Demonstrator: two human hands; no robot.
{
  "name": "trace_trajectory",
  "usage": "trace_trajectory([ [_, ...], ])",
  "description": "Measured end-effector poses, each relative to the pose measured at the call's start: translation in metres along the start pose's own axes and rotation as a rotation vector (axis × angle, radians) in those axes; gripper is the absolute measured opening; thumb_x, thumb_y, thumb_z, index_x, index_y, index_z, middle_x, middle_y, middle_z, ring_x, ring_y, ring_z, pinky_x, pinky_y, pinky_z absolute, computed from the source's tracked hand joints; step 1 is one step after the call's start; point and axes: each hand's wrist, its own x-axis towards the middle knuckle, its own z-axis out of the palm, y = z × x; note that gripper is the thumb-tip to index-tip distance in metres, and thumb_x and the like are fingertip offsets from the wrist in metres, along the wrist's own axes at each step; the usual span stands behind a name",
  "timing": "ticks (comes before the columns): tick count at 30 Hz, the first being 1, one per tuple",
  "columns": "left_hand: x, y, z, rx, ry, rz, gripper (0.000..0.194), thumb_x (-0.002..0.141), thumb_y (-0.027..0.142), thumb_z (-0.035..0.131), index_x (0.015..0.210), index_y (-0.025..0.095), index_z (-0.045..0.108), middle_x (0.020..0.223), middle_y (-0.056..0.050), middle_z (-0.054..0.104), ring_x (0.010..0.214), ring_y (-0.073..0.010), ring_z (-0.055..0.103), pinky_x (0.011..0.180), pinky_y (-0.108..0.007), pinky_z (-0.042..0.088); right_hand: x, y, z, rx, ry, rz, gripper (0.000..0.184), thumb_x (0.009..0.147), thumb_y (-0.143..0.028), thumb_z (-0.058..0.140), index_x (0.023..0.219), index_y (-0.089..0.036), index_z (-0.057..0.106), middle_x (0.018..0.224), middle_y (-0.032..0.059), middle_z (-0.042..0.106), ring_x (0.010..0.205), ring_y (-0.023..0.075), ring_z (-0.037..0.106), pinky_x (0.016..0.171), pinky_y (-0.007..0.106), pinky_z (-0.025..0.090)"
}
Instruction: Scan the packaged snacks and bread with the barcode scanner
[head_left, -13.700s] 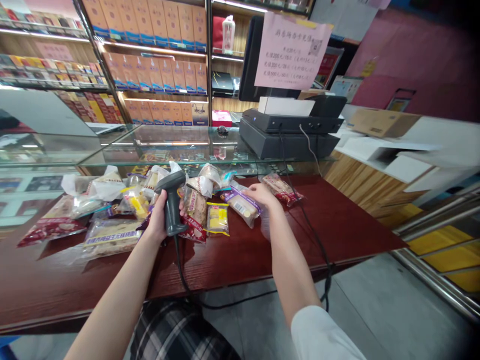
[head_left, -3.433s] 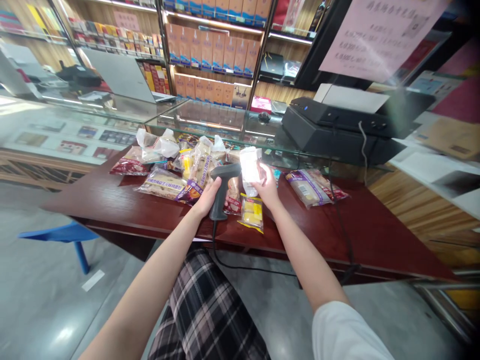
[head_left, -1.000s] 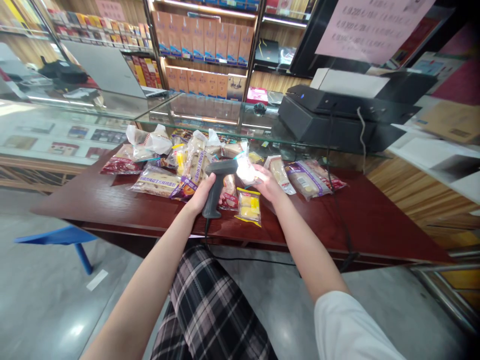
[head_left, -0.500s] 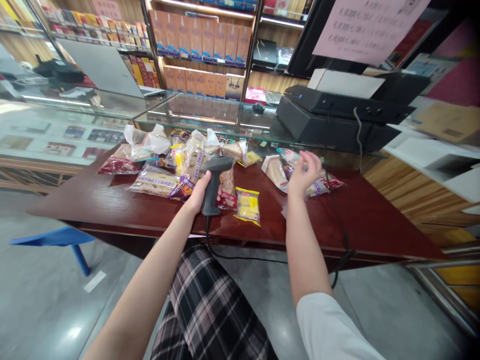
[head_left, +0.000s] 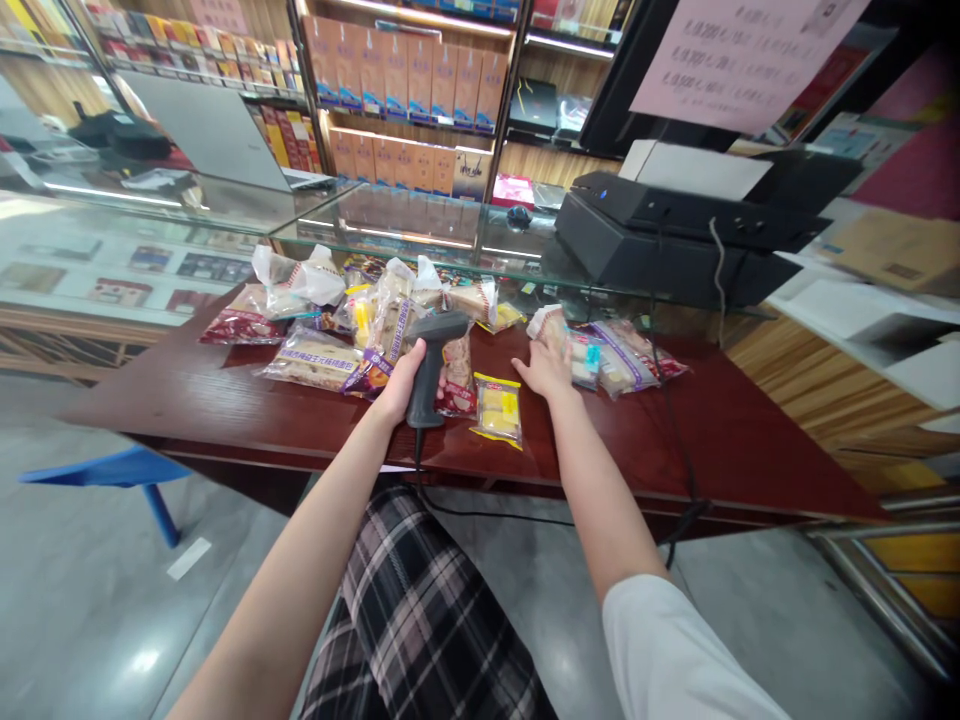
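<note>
Two snack packets flank the open right hand (head_left: 545, 368): a clear packet of sliced cake (head_left: 550, 325) just ahead of its fingers, and a clear packet of yellow cake (head_left: 496, 410) just to its left on the dark red wooden desk (head_left: 712, 465). The left hand (head_left: 399, 385) clamps a black corded handheld barcode scanner (head_left: 427, 375), grip upright, head pointing right. The right hand, spread and empty now, earlier gripped a clear packet

The pink notice (head_left: 742, 65) runs off the top edge, its print too blurred to read (the small packet labels (head_left: 611, 362) are no better). The right hand (head_left: 546, 368) partly hides a wrapped pastry packet (head_left: 550, 322), and the left hand (head_left: 397, 385) covers much of the barcode scanner's (head_left: 429, 370) grip.
</note>
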Motion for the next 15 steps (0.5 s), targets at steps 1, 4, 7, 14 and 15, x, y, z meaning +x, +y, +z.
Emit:
trace_trajectory([
  [1,0.0,0.0,0.0,0.002,0.001,0.003,0.065,0.074,0.077,0.055,0.087,0.013,0.065,0.059,-0.002,0.061,0.045,-0.0111,0.056,0.044,-0.021,0.044,0.0,0.001,0.001,0.009,0.02,0.069,0.055,0.094,-0.04,0.048,0.14,-0.009,0.047,0.151,0.0198,0.043,0.149,0.0303,0.02,0.119,0.059,-0.001],
  [4,0.002,-0.002,-0.002,0.013,0.009,-0.013,0.064,0.076,0.076,0.053,0.084,0.014,0.065,0.059,-0.002,0.062,0.045,-0.0115,0.056,0.043,-0.022,0.043,-0.001,0.006,0.0,0.06,0.093,0.214,0.06,0.092,-0.036,0.052,0.141,-0.004,0.042,0.15,0.0254,0.041,0.15,0.0335,0.018,0.117,0.062,0.004],
  [7,0.002,-0.003,-0.003,0.013,0.019,-0.026,0.063,0.077,0.076,0.053,0.08,0.014,0.065,0.058,-0.003,0.062,0.045,-0.0121,0.057,0.042,-0.022,0.043,0.002,0.012,-0.003,0.204,0.191,0.15,0.051,0.088,-0.028,0.055,0.134,-0.009,0.05,0.14,0.0226,0.054,0.142,0.0346,0.036,0.115,0.059,0.021],
  [14,0.001,0.001,0.0,-0.059,0.045,-0.018,0.062,0.081,0.074,0.051,0.086,0.014,0.064,0.059,-0.001,0.06,0.045,-0.0111,0.056,0.043,-0.022,0.043,0.0,0.0,-0.011,0.919,-0.078,-0.085,0.033,0.083,-0.046,0.059,0.099,-0.017,0.066,0.088,0.0085,0.073,0.07,0.0169,0.064,0.069,0.032,0.054],
  [15,0.0,0.003,0.001,-0.083,0.06,-0.017,0.061,0.082,0.073,0.05,0.085,0.014,0.063,0.058,-0.001,0.06,0.046,-0.0111,0.056,0.045,-0.022,0.044,-0.003,-0.003,-0.012,0.924,-0.153,-0.113,0.034,0.081,-0.047,0.062,0.096,-0.017,0.068,0.087,0.0079,0.073,0.068,0.0158,0.063,0.067,0.03,0.053],
])
